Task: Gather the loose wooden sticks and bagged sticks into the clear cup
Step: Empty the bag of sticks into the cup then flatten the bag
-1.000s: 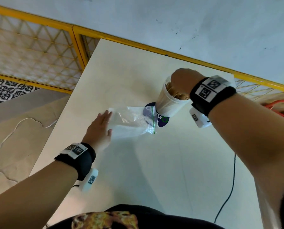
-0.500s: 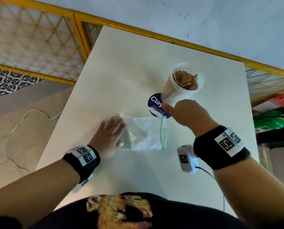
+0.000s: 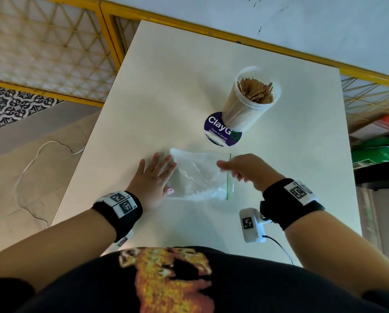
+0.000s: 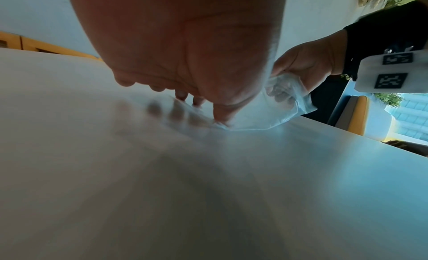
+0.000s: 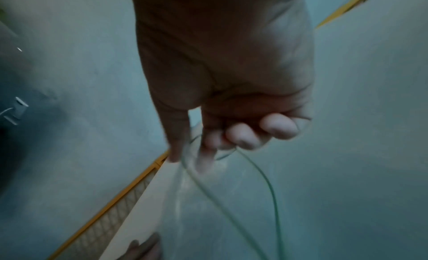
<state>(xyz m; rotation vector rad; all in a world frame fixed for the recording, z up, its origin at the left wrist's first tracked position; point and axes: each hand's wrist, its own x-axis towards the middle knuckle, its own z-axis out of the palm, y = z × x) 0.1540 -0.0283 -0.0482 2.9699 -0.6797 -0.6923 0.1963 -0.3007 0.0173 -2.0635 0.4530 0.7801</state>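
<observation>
Clear cup, packed with wooden sticks near the desk's far edge, could be toppled if the plastic bag, pinned flat by the spread left hand and pinched at its mouth by the right hand, is swung into it.

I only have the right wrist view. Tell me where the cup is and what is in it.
Observer: The clear cup stands upright on the table beyond the bag, packed with wooden sticks.
Operator: Report the left hand.
Observer: The left hand lies flat, its fingers pressing the bag's end opposite the green zip onto the table.
Operator: Check the bag for sticks.
Observer: In the head view no sticks show inside it.
</observation>
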